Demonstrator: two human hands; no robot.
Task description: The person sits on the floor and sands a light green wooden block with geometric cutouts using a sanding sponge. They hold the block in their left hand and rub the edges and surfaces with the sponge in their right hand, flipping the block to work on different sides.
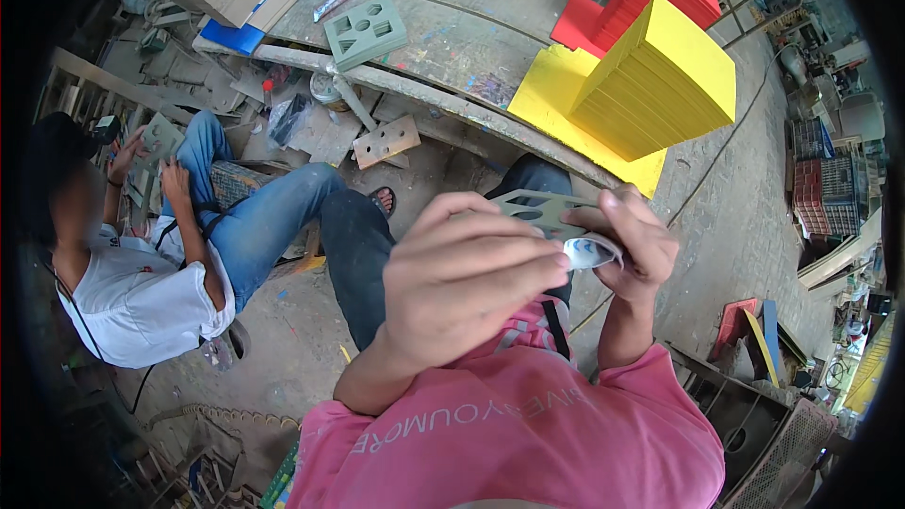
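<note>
A flat grey-green board with cut-out holes (539, 202) is held up in front of my pink shirt. My left hand (462, 273) is closed round its near left part, the fingers stretching across toward a curled piece of sandpaper (589, 253). White backing with blue marks shows on the sandpaper, and a brown patch lies by the board's edge. At the board's right end, my right hand (641, 240) pinches the sandpaper, thumb on top and fingers curled beneath. Its fingers partly hide the contact between sandpaper and board.
Ahead, a long worn bench (462, 38) carries a yellow stack (650, 85), a red stack (655, 0) and grey-green boards with cut-outs (366, 33). At left a seated person (141, 292) holds a similar board. Wood scraps and a drilled wooden block (386, 141) lie below the bench.
</note>
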